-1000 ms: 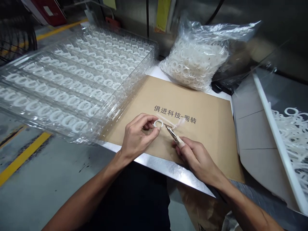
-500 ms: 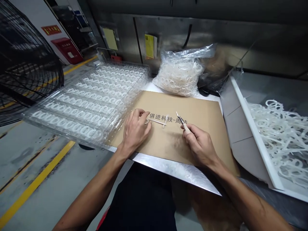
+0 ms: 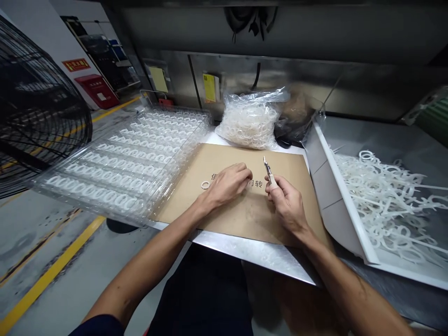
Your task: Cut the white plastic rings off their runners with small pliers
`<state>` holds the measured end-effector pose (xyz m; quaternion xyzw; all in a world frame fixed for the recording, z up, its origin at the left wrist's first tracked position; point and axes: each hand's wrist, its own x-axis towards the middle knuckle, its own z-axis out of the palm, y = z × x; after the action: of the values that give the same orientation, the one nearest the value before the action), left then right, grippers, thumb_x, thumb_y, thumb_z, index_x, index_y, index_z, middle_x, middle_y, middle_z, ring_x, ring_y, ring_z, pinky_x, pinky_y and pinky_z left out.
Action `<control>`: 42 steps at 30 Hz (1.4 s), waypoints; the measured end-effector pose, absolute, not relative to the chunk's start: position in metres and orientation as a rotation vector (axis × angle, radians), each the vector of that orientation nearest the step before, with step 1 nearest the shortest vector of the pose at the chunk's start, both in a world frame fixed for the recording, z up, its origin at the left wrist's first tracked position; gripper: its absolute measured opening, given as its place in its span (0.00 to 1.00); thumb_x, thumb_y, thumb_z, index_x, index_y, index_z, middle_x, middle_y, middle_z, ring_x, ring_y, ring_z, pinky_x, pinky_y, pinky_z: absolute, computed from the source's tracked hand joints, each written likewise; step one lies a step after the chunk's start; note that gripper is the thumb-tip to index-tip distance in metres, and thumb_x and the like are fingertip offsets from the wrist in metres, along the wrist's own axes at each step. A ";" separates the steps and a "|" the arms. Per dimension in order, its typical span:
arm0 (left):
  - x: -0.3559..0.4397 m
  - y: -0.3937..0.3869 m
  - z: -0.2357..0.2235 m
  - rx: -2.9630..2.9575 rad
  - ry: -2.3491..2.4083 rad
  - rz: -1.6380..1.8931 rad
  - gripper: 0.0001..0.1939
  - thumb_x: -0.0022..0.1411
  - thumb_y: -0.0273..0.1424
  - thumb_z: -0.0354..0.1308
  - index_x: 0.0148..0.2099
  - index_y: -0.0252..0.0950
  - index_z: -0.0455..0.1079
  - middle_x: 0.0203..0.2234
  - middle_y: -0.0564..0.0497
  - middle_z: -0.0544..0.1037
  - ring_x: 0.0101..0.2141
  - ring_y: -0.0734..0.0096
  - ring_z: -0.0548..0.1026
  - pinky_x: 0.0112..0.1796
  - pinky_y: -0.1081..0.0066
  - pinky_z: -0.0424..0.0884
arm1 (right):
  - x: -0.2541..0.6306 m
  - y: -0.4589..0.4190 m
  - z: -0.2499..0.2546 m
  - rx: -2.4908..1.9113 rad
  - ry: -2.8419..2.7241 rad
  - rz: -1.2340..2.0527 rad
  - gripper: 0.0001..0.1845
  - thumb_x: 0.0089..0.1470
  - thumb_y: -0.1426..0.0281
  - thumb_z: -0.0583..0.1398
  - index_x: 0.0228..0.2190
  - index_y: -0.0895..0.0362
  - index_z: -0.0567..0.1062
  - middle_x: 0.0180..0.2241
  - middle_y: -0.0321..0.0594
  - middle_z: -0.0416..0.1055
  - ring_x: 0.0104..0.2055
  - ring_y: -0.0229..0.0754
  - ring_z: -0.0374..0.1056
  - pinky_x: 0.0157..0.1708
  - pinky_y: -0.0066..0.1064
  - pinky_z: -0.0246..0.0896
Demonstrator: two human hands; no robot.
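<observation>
White ring (image 3: 205, 188) lies flat on cardboard (image 3: 280, 221), just beside left hand (image 3: 229, 182). That hand's fingers are curled; can't tell if they grip anything. Right hand (image 3: 287, 203) clamped on metal-tipped tool (image 3: 272, 181), tips pointing away, presumably for finger clearance.

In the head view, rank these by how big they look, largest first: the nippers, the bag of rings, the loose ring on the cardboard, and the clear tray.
1. Clear tray
2. Bag of rings
3. Nippers, partly hidden by the fingers
4. Loose ring
</observation>
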<state>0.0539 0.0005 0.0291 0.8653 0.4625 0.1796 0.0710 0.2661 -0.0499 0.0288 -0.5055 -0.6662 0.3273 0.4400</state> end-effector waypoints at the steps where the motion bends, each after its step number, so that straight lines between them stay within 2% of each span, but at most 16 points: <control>1: 0.049 -0.005 0.028 2.617 1.338 0.526 0.11 0.74 0.28 0.51 0.48 0.39 0.76 0.43 0.47 0.79 0.46 0.65 0.78 0.49 0.67 0.72 | 0.266 -0.049 0.029 -1.249 -1.641 0.805 0.21 0.70 0.56 0.53 0.47 0.58 0.76 0.35 0.39 0.71 0.31 0.40 0.65 0.33 0.32 0.63; 7: 0.018 -0.033 0.022 2.570 1.439 0.466 0.10 0.73 0.25 0.49 0.48 0.39 0.71 0.46 0.48 0.77 0.45 0.66 0.78 0.48 0.66 0.74 | 0.266 -0.048 0.028 -1.223 -1.619 0.815 0.17 0.68 0.57 0.55 0.44 0.56 0.76 0.34 0.38 0.72 0.31 0.41 0.67 0.34 0.33 0.63; 9: 0.019 -0.037 0.021 2.548 1.549 0.446 0.05 0.74 0.30 0.53 0.47 0.37 0.70 0.44 0.47 0.77 0.44 0.64 0.78 0.48 0.65 0.74 | 0.265 -0.048 0.028 -1.222 -1.624 0.818 0.16 0.67 0.58 0.56 0.44 0.57 0.76 0.32 0.38 0.73 0.30 0.41 0.67 0.32 0.32 0.61; 10: 0.022 -0.039 0.021 2.538 1.609 0.432 0.06 0.73 0.34 0.56 0.46 0.37 0.70 0.43 0.46 0.78 0.44 0.62 0.78 0.47 0.64 0.74 | 0.264 -0.048 0.029 -1.224 -1.628 0.817 0.16 0.67 0.59 0.56 0.44 0.57 0.76 0.31 0.38 0.73 0.29 0.41 0.66 0.31 0.32 0.61; 13: 0.036 -0.041 0.022 2.502 1.790 0.387 0.13 0.71 0.42 0.59 0.46 0.36 0.70 0.41 0.44 0.78 0.43 0.56 0.79 0.44 0.61 0.74 | 0.263 -0.049 0.030 -1.232 -1.642 0.809 0.16 0.67 0.60 0.55 0.43 0.57 0.77 0.29 0.38 0.72 0.27 0.41 0.65 0.30 0.32 0.59; 16: 0.048 -0.041 0.024 2.483 1.892 0.351 0.17 0.70 0.45 0.61 0.48 0.36 0.70 0.41 0.42 0.79 0.42 0.52 0.79 0.41 0.61 0.72 | 0.262 -0.050 0.030 -1.235 -1.660 0.807 0.18 0.67 0.60 0.55 0.45 0.58 0.78 0.27 0.37 0.72 0.27 0.41 0.65 0.29 0.31 0.59; 24: 0.063 -0.027 0.019 2.529 1.756 0.402 0.10 0.69 0.36 0.60 0.50 0.39 0.72 0.41 0.44 0.78 0.43 0.52 0.79 0.40 0.62 0.72 | 0.263 -0.050 0.031 -1.224 -1.665 0.800 0.19 0.67 0.60 0.55 0.48 0.59 0.78 0.26 0.36 0.70 0.26 0.41 0.62 0.29 0.31 0.57; 27: 0.063 -0.022 0.015 2.509 1.637 0.496 0.07 0.70 0.32 0.59 0.49 0.39 0.72 0.40 0.47 0.79 0.42 0.59 0.80 0.42 0.65 0.74 | 0.263 -0.049 0.032 -1.208 -1.656 0.786 0.18 0.68 0.61 0.54 0.47 0.59 0.77 0.28 0.36 0.71 0.27 0.41 0.63 0.31 0.32 0.57; 29: 0.057 -0.022 0.012 2.493 1.540 0.558 0.09 0.71 0.32 0.58 0.51 0.39 0.73 0.41 0.50 0.80 0.41 0.65 0.80 0.44 0.68 0.75 | 0.264 -0.049 0.033 -1.193 -1.649 0.769 0.17 0.68 0.61 0.54 0.46 0.59 0.77 0.31 0.38 0.73 0.30 0.42 0.65 0.34 0.33 0.58; 31: 0.049 -0.027 0.008 2.480 1.478 0.607 0.10 0.71 0.32 0.58 0.53 0.40 0.74 0.44 0.50 0.81 0.43 0.67 0.80 0.47 0.69 0.75 | 0.263 -0.049 0.034 -1.175 -1.647 0.757 0.17 0.68 0.61 0.54 0.46 0.59 0.77 0.34 0.40 0.74 0.34 0.43 0.67 0.37 0.33 0.59; 34: 0.036 -0.034 0.001 2.471 1.492 0.659 0.12 0.73 0.34 0.56 0.54 0.39 0.77 0.46 0.47 0.80 0.47 0.63 0.79 0.51 0.64 0.74 | 0.262 -0.050 0.034 -1.150 -1.657 0.760 0.16 0.68 0.62 0.55 0.43 0.58 0.77 0.35 0.40 0.75 0.36 0.44 0.69 0.39 0.34 0.60; 38: 0.033 -0.036 -0.005 2.482 1.535 0.657 0.14 0.73 0.34 0.55 0.55 0.38 0.77 0.45 0.45 0.78 0.47 0.57 0.77 0.51 0.59 0.73 | 0.259 -0.050 0.032 -1.137 -1.667 0.767 0.14 0.68 0.63 0.55 0.43 0.57 0.77 0.37 0.41 0.77 0.38 0.45 0.70 0.41 0.34 0.62; 42: 0.050 -0.034 -0.003 2.528 1.701 0.550 0.17 0.71 0.42 0.58 0.52 0.37 0.78 0.44 0.43 0.78 0.46 0.51 0.76 0.49 0.55 0.72 | 0.260 -0.050 0.032 -1.143 -1.673 0.778 0.15 0.68 0.62 0.55 0.42 0.57 0.77 0.37 0.40 0.76 0.38 0.45 0.70 0.41 0.34 0.62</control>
<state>0.0500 -0.0341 -0.0032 0.8162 0.5494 0.1776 0.0228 0.2596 -0.0503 0.0320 -0.4658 -0.6816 0.3170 0.4669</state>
